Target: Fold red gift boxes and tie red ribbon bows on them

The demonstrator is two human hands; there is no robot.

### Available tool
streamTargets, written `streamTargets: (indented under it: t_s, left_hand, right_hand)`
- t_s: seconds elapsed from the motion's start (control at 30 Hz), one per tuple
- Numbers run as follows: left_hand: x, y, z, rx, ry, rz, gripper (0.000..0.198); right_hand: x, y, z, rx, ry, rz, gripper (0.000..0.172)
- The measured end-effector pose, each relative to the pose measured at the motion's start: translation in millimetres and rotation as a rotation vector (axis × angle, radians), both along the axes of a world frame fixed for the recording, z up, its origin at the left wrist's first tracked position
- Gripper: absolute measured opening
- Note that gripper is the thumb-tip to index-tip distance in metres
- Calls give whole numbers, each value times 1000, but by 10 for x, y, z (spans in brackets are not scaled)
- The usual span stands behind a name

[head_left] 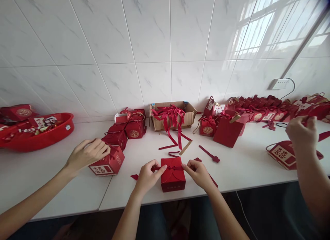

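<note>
A small red gift box (173,176) stands on the white table near its front edge. A red ribbon (173,167) runs across the box's top. My left hand (148,175) pinches the ribbon's left end beside the box. My right hand (199,172) pinches the ribbon's right end on the other side. Both hands are closed on the ribbon and touch the box's upper edges.
Another person's hand (86,154) rests on a red box (108,162) at left; a second person's hand (301,131) works above a flat red box (282,154) at right. A cardboard box of ribbons (171,115), a red bowl (38,133), finished boxes (257,111) and loose ribbons (208,153) lie behind.
</note>
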State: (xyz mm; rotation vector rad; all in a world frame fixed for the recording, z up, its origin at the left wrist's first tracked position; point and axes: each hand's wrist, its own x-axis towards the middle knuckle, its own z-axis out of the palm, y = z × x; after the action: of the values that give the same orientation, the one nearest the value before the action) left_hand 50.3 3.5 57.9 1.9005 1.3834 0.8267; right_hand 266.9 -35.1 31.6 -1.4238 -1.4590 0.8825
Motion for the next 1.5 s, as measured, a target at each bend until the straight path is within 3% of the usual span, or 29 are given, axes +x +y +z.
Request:
streamTargets:
  t_s: [0.17,0.27,0.4,0.53,0.6,0.67,0.73,0.83,0.9,1.03,1.27,1.5]
  left_hand:
    - [-152,77,37,-39,11,-52,33]
    - [-290,133,58,-134,42,-87,29]
    - [-402,194,167,-356,69,-291,26]
    - [-338,167,300,-502,-1,-517,24]
    - [-246,115,311,-516,-124,-532,31]
    - [-124,41,273,-477,-256,-418,40]
    - [7,-47,206,-374,-323,-251,43]
    - [172,-188,112,-64,-224,-82,33]
    - [245,-270,79,146,-91,-43,29]
    - [316,-365,49,324,25,-102,36]
    - [294,-339,-35,382,-3,-207,35]
    - [212,-224,59,407,73,-369,32]
  right_hand:
    - [147,-41,23,78,-34,-13,34]
    - [248,-120,111,138,-57,62,29]
    - [265,-188,212,196,-255,121,35]
    - [67,-150,184,273,-302,-226,29]
    - [-55,-124,159,322,-222,-379,26]
    - [-146,-113,158,359,-136,-374,25]
    - [-193,-118,191,353,-79,-272,26]
    - [-211,-132,288,270,-63,-110,24]
    - [-219,-137,361,213,-65,-31,20]
    - [-263,-136,469,144,-38,24,14]
    - [-230,-102,452,59,-57,87,13]
    - [-137,-42,410,30,-114,203,13]
